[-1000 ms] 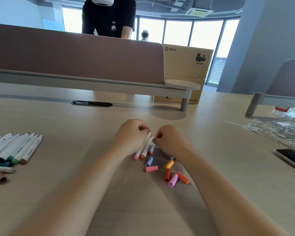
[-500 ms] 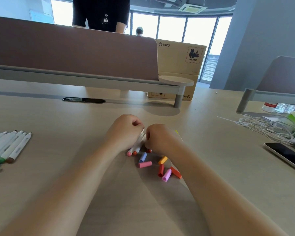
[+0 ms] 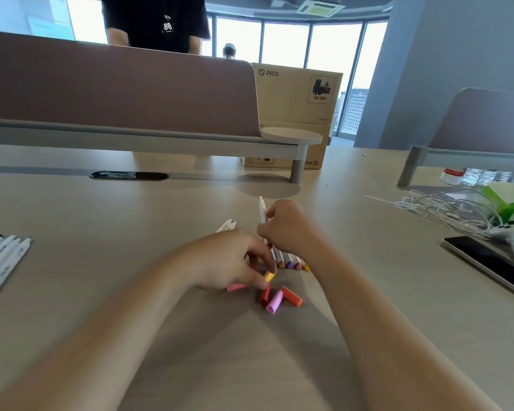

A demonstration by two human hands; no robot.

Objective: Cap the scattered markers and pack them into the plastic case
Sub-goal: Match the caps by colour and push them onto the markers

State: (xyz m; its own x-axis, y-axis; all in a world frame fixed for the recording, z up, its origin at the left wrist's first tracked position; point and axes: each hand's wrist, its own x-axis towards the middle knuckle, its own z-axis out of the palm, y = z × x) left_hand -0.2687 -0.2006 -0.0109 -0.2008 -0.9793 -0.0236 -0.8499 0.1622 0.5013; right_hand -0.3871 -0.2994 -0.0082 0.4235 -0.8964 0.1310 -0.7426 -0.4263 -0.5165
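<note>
Head view showed that the two hands had parted. Half a second before they sat as fists pressed together over a bundle of markers. Now the right hand [image 3: 291, 229] had risen off the counter [image 3: 161, 218] with one white marker [image 3: 261, 210] in its grip. Its fingers were curled round the lower barrel and the marker stood nearly upright, its coloured tip hidden inside the hand.

The left hand [image 3: 229, 262] had dropped to the loose caps, and its grip looked narrowed to a fingertip pinch on the yellow cap [image 3: 269, 276]. The red cap [image 3: 264, 295], lilac cap [image 3: 275, 302], orange cap [image 3: 292, 295] and pink cap [image 3: 235, 287] lay untouched just beside it. The rest of the bundle lay flat as a row of uncapped markers [image 3: 290, 261] under the right wrist, tips toward the camera.

A second group of markers [image 3: 6, 259] lay well apart at the left edge. The plastic case was not in view.

I judged that sorting had given way to capping: one marker chosen, one cap being fetched. Whether that cap matched the hidden tip could not be told. Packing had not begun.
</note>
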